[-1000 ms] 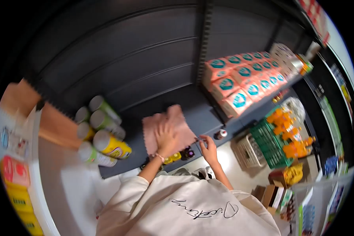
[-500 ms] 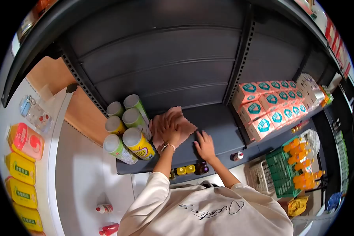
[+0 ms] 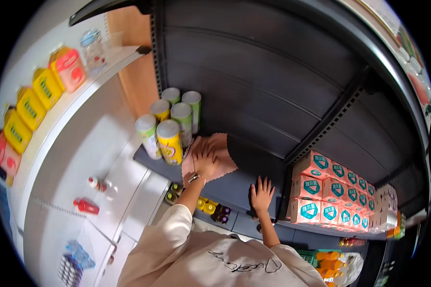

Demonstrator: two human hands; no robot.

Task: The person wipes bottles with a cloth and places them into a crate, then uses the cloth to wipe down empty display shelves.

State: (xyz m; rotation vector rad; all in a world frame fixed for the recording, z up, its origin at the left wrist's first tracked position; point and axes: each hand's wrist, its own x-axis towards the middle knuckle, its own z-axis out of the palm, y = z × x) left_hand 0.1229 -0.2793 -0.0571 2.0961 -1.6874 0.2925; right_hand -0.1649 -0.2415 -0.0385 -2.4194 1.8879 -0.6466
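My left hand (image 3: 206,164) lies flat with spread fingers on a pink cloth (image 3: 223,152), pressing it to the dark grey shelf (image 3: 246,162). Part of the cloth is hidden under the palm. Just left of the cloth stand several upright canisters with grey lids, among them a yellow canister (image 3: 169,143) in front and a green canister (image 3: 192,110) behind. My right hand (image 3: 262,195) is open near the shelf's front edge, fingers apart and holding nothing. To its right are stacked pink boxes (image 3: 321,191) with teal labels.
Yellow bottles (image 3: 31,107) line a white shelf (image 3: 43,143) on the left. Small dark bottles (image 3: 221,214) sit on a lower level below the shelf's front edge. Orange drink bottles (image 3: 328,265) fill a green crate (image 3: 307,255) at lower right. A red bottle (image 3: 86,206) is at lower left.
The view has turned and tilted, so the shelf runs more diagonally. My left hand stays flat on the cloth near the canisters. My right hand is farther right, nearer the pink boxes.
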